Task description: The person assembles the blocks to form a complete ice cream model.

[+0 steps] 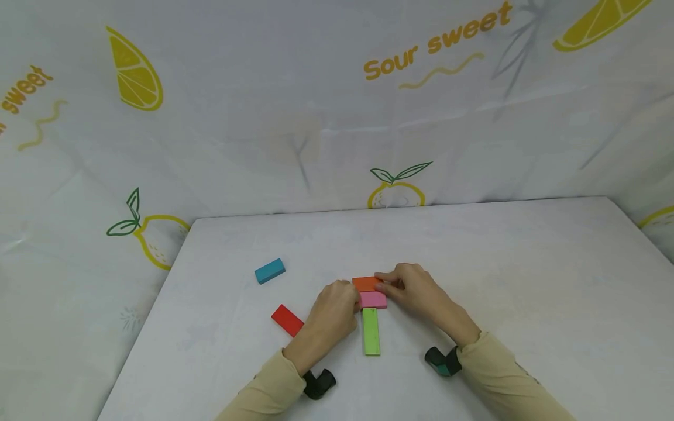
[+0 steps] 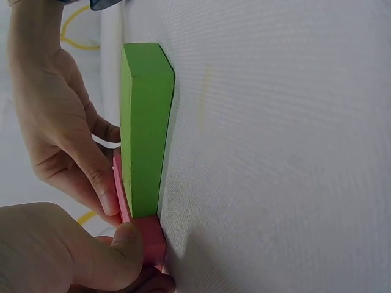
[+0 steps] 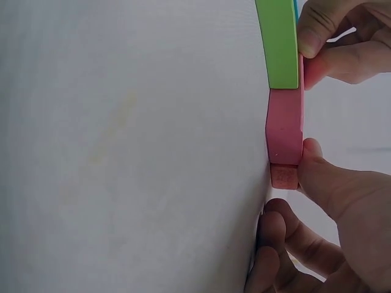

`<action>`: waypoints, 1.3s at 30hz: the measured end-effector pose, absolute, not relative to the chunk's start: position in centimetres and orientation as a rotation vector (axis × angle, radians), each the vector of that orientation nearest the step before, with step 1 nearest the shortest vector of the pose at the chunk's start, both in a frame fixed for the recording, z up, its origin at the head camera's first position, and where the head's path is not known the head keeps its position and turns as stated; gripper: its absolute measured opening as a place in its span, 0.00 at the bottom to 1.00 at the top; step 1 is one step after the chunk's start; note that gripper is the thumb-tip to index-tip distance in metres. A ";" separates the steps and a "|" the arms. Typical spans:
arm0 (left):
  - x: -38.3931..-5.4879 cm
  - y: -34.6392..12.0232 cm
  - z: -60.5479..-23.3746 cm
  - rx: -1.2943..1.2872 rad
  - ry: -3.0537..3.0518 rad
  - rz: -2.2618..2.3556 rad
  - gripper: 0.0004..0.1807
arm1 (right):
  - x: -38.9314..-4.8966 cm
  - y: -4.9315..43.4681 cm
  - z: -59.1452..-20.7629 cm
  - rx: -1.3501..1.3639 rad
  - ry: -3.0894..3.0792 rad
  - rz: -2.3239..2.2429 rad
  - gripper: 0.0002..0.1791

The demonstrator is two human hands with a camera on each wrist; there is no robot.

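Observation:
An orange block (image 1: 363,285), a pink block (image 1: 373,300) and a lime-green block (image 1: 371,332) lie joined on the table. Orange and pink lie crosswise side by side; the green one runs lengthwise from the pink one toward the person. My left hand (image 1: 333,307) pinches the left end of the pink block, its thumb (image 2: 127,244) against the side near the green block's end. At the other side, my right hand (image 1: 418,289) holds the orange block's right end between thumb and forefinger. Its remaining fingers curl near the tabletop in the right wrist view.
A red block (image 1: 287,320) lies left of the left hand, partly covered by the forearm. Farther back on the left is a blue block (image 1: 270,271). The white table (image 1: 500,251) meets a lemon-printed cloth (image 1: 237,146) behind it. Dark wrist devices (image 1: 319,384) hang by the sleeves.

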State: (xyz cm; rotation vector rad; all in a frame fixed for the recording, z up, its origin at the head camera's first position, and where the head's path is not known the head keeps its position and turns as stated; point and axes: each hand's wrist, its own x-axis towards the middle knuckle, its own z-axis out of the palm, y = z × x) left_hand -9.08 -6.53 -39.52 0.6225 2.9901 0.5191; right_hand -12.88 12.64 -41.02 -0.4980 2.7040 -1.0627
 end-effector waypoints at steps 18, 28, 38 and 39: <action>-9.0 -6.6 -39.4 0.653 3.001 0.496 0.02 | -12.6 12.7 -40.8 -0.549 2.716 -1.056 0.17; -9.4 -6.8 -39.3 0.661 2.955 0.527 0.02 | -12.5 13.5 -40.5 -0.668 2.681 -1.040 0.25; -9.5 -6.7 -39.2 0.660 2.958 0.517 0.02 | -12.0 14.1 -40.5 -0.686 2.679 -1.041 0.34; -9.5 -6.7 -39.2 0.658 2.957 0.518 0.02 | -12.0 14.1 -40.5 -0.690 2.683 -1.041 0.34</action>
